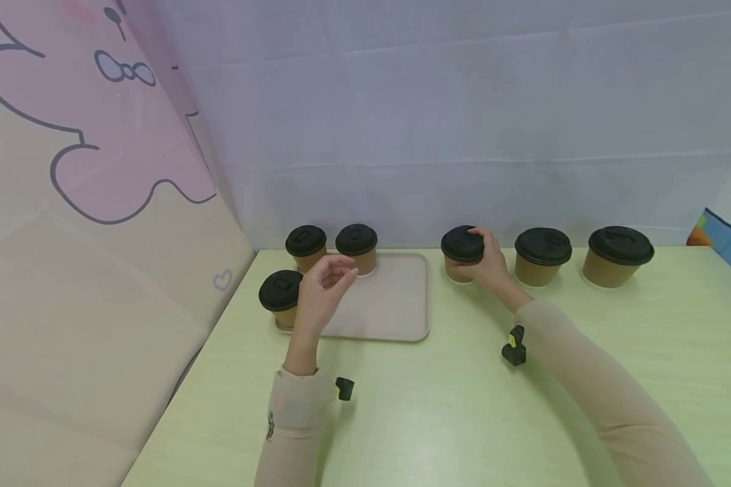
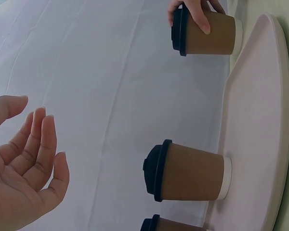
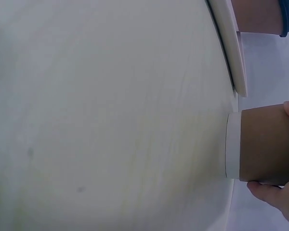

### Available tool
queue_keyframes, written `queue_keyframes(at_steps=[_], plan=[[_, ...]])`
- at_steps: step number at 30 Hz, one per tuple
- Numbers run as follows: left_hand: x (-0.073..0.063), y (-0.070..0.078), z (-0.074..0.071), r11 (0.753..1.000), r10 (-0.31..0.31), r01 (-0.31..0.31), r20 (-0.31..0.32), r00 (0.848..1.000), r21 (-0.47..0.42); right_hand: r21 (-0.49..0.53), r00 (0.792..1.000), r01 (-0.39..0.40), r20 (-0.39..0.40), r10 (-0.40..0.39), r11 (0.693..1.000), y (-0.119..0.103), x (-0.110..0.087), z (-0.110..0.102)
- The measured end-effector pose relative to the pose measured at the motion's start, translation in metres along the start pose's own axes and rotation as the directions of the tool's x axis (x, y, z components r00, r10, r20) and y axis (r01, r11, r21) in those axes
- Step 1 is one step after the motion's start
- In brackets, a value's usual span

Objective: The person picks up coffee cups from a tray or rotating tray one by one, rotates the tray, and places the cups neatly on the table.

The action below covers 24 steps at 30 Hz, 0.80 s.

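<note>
My right hand (image 1: pixel 492 267) grips a brown paper cup (image 3: pixel 267 144) with a black lid, right of the tray. The cup is upright, its white base at the tabletop. Over the left part of a beige tray (image 1: pixel 396 304), my left hand (image 1: pixel 324 291) hangs with loosely bent fingers and holds nothing; the left wrist view shows its palm side. Three similar lidded cups stand on the tray: a back left cup (image 1: pixel 306 241), a back middle cup (image 1: pixel 356 240) and a front left cup (image 1: pixel 280 291), partly hidden by the left hand.
Two more lidded cups stand to the right of my right hand, a nearer cup (image 1: pixel 542 247) and a farther cup (image 1: pixel 618 247). A pale cloth wall (image 1: pixel 463 122) rises directly behind the yellow-green table (image 1: pixel 432 419). Another printed cloth (image 1: pixel 97 291) borders the left side.
</note>
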<state>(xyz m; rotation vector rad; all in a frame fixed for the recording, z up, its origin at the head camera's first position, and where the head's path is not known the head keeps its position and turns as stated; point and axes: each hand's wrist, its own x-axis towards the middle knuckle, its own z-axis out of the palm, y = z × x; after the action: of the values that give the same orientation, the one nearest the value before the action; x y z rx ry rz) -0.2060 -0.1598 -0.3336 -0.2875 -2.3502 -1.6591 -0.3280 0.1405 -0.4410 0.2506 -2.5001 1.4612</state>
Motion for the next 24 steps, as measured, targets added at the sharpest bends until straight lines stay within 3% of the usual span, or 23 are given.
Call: queue_keyframes(at_steps=[9, 16, 24], plan=[[0.001, -0.002, 0.0, 1.0, -0.008, 0.008, -0.002, 1.0, 0.002, -0.004, 1.0, -0.029, -0.001, 0.029, 1.0, -0.004, 0.0, -0.001], [0.011, -0.028, 0.004, 1.0, -0.014, 0.014, 0.02, 1.0, -0.017, 0.014, 1.0, -0.011, 0.016, 0.011, 1.0, -0.003, -0.003, -0.003], [0.011, -0.032, 0.003, 1.0, 0.017, -0.017, 0.026, 1.0, -0.016, 0.041, 1.0, 0.007, -0.003, -0.007, 0.999, -0.002, -0.006, -0.006]])
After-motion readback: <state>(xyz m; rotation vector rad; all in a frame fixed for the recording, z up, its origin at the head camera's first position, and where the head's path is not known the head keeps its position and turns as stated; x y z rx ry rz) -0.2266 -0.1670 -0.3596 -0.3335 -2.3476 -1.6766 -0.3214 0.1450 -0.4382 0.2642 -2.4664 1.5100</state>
